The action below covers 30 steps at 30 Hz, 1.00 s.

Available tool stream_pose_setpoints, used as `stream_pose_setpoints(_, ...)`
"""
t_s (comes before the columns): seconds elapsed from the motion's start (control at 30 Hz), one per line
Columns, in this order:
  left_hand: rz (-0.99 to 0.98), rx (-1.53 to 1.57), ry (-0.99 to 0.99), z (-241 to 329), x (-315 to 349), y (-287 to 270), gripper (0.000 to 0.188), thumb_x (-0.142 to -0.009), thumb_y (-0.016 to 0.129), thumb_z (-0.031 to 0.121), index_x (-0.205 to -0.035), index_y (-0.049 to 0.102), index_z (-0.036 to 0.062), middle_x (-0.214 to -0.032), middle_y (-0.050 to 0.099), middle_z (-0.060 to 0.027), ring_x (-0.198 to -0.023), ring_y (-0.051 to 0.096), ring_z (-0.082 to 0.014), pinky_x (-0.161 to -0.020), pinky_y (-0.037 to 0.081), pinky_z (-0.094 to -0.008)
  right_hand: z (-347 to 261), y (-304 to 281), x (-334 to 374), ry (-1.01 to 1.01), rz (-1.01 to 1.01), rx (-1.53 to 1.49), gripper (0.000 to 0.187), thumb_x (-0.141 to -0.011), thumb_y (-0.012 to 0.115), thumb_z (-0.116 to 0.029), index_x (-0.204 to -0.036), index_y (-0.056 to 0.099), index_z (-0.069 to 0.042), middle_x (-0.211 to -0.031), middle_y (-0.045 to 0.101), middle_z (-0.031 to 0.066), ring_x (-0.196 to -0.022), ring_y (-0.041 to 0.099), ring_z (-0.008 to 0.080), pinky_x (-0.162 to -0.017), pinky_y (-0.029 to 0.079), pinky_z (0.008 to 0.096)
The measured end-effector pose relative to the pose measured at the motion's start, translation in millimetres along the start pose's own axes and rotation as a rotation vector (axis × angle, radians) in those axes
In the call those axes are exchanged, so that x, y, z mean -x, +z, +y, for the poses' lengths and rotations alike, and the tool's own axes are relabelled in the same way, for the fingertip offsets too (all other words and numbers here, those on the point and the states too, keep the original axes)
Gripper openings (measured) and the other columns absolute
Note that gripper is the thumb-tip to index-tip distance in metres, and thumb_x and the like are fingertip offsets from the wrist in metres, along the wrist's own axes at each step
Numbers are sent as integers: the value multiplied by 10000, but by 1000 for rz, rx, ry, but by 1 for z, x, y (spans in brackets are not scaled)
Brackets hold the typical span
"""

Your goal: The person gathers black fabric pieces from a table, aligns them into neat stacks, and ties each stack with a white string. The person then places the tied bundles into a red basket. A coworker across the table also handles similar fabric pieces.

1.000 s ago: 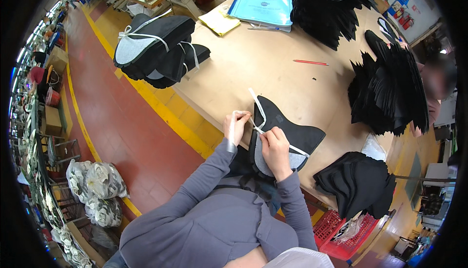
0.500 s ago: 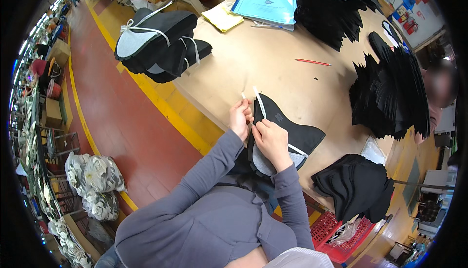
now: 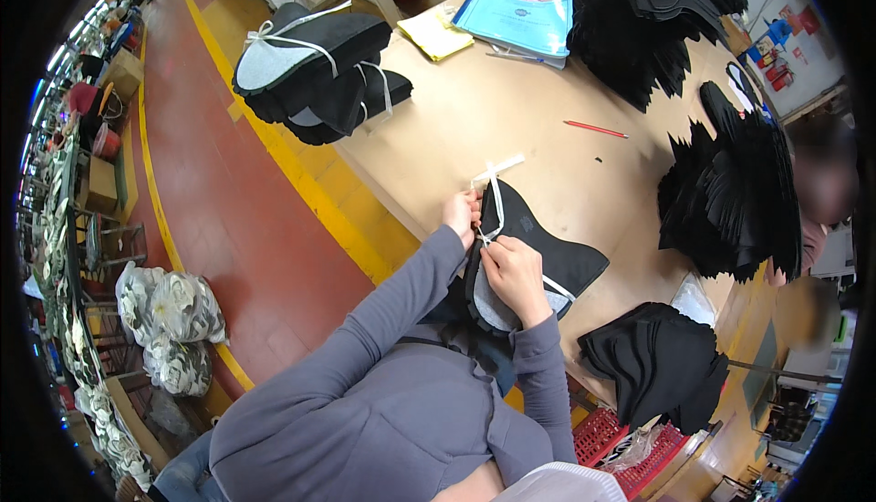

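Observation:
A stack of black, curved fabric pieces (image 3: 552,239) with a grey underside patch lies at the table's near edge in front of me. White ribbon (image 3: 495,203) runs around the stack, and a loose end stretches past its far tip. At the stack's left edge, my left hand (image 3: 463,216) is closed in a pinch on the ribbon. My right hand (image 3: 516,272) rests over the stack, its thumb and fingers pinching the ribbon close to the left hand. The fingers partly hide where the strands cross.
Tied black bundles (image 3: 315,68) stand at the table's far left edge. Tall black stacks (image 3: 725,192) line the right, with a draped black pile (image 3: 652,356) nearer, above a red crate (image 3: 602,436). A blue folder (image 3: 516,20), yellow papers (image 3: 436,36) and red pencil (image 3: 595,128) lie on the tabletop.
Both hands have drawn close together at the ribbon. Its loose ends now cross, and one reaches out to the right beyond the stack's tip. The view has shifted slightly.

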<state>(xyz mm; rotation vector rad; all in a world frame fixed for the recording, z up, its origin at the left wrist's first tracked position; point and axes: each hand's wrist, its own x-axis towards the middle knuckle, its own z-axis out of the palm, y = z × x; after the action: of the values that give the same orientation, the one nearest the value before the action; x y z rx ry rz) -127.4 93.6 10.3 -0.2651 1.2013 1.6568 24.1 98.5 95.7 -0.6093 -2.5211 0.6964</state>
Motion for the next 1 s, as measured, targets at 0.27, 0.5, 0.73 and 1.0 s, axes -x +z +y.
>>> stream_pose_setpoints(0.27,-8,-1267,849,1,50,-58,452,-983,517,382,-1078,668,-33,-1127,556,-189,-1128,475,-351,-1020,342,-456,33,-6,137,936,1025,-325,579,-991,525,-382,-1413,398,-7,-1429,428,161,-1340,385,283,-1118,282,409)
stream_pose_setpoints(0.5,-290,-683,373,-14,92,-32,893,-907,561,598,-1488,288,-23,-1500,322,-239,-1465,154,-325,-1188,161,-425,-6,0,87,985,784,-1320,645,-973,541,-390,-1479,310,-65,-1460,405,113,-1326,418,264,-1110,327,396)
stream_pose_setpoints(0.73,-508,-224,325,149,156,-8,865,-849,757,382,-1455,204,109,-1281,507,-110,-1188,515,-183,-1031,396,-330,-88,-63,-25,414,728,-1187,688,-905,591,-188,-1506,288,-44,-1416,454,122,-1279,470,264,-1090,346,389)
stream_pose_setpoints(1.0,-401,35,825,332,221,-41,466,-924,627,394,-1224,553,45,-1074,681,-123,-927,684,-239,-858,542,-375,-188,-104,-229,-195,395,-1185,724,-869,648,-74,-1501,295,-56,-1459,412,169,-1245,485,204,-1035,377,306)
